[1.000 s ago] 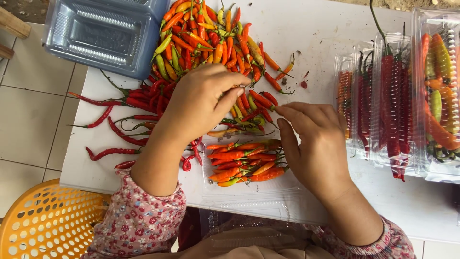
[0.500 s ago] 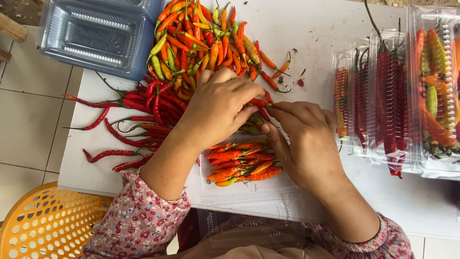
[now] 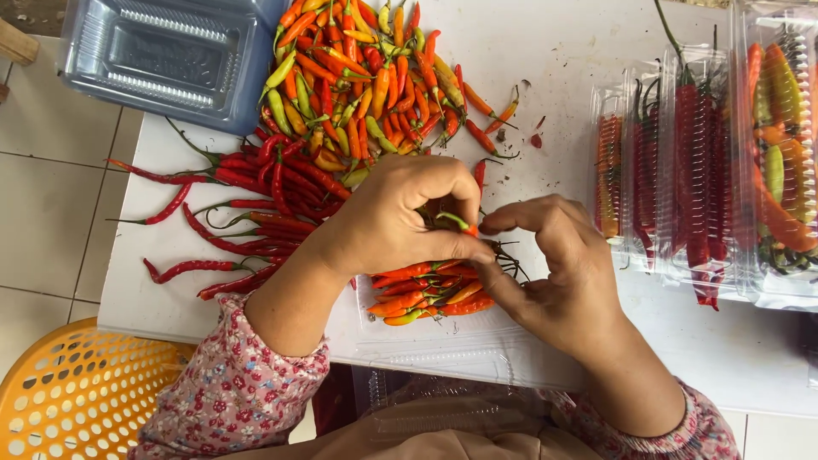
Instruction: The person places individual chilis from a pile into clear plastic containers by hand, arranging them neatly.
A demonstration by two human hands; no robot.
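Clear tray [image 3: 443, 336] holds orange chillies [image 3: 426, 294]; both hands, left hand [image 3: 400, 221] and right hand [image 3: 554, 273], pinch a small green-stemmed chilli [image 3: 460, 225].

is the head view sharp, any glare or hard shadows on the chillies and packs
Head view: soft, even light, only faint shadows under the left hand and right hand; white glare streaks on the clear packs and the empty clear tray; loose chilli pile sharp, the sleeve at the bottom edge slightly soft.

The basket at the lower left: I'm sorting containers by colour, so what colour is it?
The basket is orange-yellow plastic lattice, seen in the head view.
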